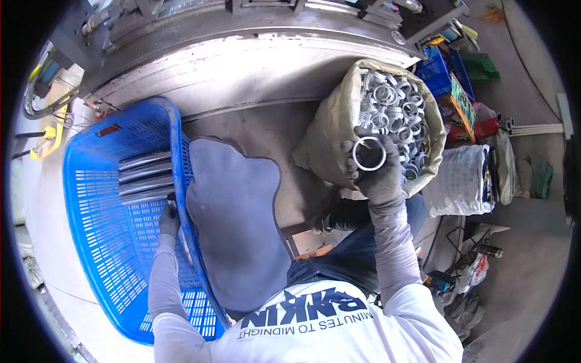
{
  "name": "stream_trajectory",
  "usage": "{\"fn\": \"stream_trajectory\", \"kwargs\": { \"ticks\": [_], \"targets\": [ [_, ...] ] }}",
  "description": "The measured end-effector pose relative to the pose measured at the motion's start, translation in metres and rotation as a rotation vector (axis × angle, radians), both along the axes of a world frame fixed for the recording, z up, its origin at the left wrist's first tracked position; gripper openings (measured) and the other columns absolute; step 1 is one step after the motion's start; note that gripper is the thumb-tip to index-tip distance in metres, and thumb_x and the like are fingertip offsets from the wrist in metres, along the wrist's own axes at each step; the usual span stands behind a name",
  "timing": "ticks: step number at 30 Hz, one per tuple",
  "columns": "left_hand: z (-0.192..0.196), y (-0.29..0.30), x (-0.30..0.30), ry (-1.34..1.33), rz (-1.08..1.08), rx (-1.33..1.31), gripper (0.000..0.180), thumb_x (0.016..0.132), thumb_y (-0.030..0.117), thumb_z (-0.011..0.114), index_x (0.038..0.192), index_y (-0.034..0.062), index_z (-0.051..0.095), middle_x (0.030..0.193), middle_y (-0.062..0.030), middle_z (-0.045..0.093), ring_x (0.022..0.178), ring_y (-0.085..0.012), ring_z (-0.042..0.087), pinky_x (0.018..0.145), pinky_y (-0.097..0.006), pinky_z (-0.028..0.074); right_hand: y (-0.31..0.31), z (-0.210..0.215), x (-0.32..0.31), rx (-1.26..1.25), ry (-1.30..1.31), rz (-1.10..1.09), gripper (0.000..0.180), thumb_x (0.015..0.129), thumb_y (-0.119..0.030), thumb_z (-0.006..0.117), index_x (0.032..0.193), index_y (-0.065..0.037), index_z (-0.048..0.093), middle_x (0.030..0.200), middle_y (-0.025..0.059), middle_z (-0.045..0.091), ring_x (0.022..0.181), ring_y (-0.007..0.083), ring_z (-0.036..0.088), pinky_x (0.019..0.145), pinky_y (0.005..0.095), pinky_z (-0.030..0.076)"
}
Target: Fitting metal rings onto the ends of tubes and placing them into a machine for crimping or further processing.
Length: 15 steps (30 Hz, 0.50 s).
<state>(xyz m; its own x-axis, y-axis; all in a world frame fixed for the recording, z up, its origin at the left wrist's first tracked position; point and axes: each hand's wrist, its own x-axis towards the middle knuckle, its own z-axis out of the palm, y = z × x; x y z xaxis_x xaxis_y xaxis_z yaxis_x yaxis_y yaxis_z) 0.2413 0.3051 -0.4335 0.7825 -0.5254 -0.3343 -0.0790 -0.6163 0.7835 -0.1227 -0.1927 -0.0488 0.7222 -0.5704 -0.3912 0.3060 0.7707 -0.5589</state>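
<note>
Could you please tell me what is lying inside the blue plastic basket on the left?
A few grey metal tubes lie side by side in the blue basket, near its far end. The gloved left hand reaches in beside them. The basket wall hides their right ends.

The left hand [169,219] is partly hidden behind the rim of the blue basket [97,181]; its fingers cannot be seen clearly.
</note>
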Motion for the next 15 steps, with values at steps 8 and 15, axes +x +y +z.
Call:
{"fn": "stream_trajectory", "kwargs": {
  "ticks": [8,15],
  "targets": [
    [0.326,-0.114,-0.005,-0.456,0.014,-0.180,0.041,0.087,0.018,0.086,0.120,0.0020,0.069,0.103,-0.0079,0.071,0.096,-0.0188,0.066,0.088,-0.034,0.052,0.028,0.005,-0.011,0.050,-0.141,0.063,0.064,0.112,-0.054,0.036,0.137,0.000,0.060,0.095,0.0171,0.073,0.066,0.0240,0.066,0.057,0.0336,0.052],
    [0.506,-0.241,-0.148,-1.057,-0.684,-0.341,0.062,0.066,0.017,0.090,0.123,0.0059,0.069,0.121,-0.0136,0.065,0.112,-0.0340,0.063,0.098,-0.044,0.051,0.053,0.000,-0.017,-0.451,0.116,-0.014,0.057,0.113,-0.049,0.041,0.115,0.004,0.065,0.092,0.0105,0.067,0.080,0.0199,0.069,0.071,0.0325,0.058]
  ]
}}
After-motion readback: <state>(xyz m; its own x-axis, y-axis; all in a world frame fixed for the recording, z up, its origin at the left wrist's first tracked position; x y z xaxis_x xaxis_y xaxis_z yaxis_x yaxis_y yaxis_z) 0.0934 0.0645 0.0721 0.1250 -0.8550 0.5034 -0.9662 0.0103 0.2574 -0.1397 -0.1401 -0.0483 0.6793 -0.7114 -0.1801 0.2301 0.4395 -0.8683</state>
